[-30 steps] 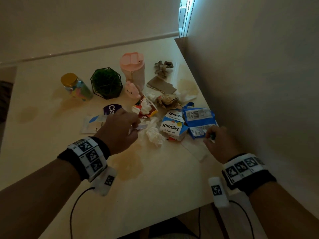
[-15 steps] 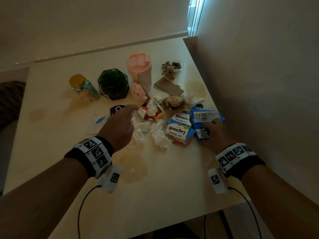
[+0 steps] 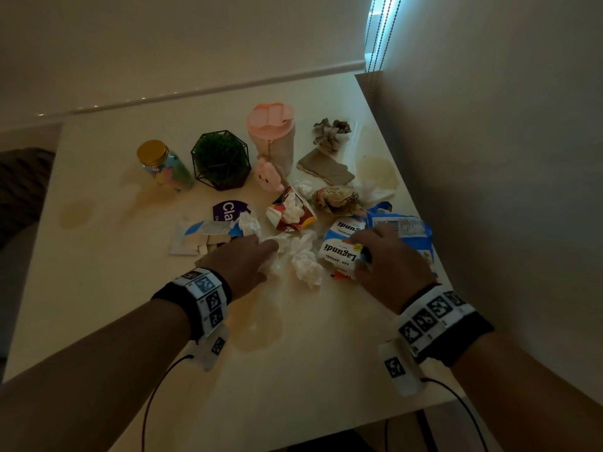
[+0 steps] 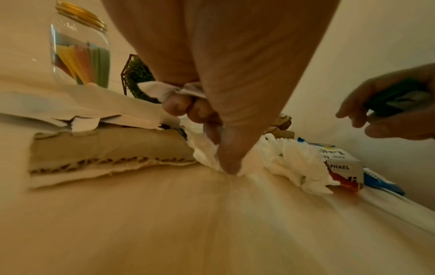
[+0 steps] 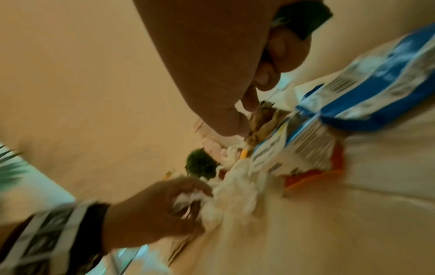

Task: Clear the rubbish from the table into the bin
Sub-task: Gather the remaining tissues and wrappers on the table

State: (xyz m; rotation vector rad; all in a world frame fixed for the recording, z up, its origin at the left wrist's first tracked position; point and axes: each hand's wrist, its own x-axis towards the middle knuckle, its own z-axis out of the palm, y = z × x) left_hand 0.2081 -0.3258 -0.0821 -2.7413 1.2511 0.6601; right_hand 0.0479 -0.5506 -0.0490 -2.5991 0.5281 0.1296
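Here left grip clutches tissue; right grip clasps dark wrapper above "Lagundi" box.

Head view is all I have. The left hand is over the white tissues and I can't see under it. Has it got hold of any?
Observer: Yes. In the left wrist view the left hand has its fingers curled round a wad of white tissue, and its thumb presses more tissue onto the table.
Operator: Is the right hand free to take the Lagundi box?
Observer: No. The right hand has its fingers curled round a dark object.
Operator: Is it touching the box?
Observer: I cannot tell, because the right wrist view is blurred. The thumb tip is close beside the box's far edge.
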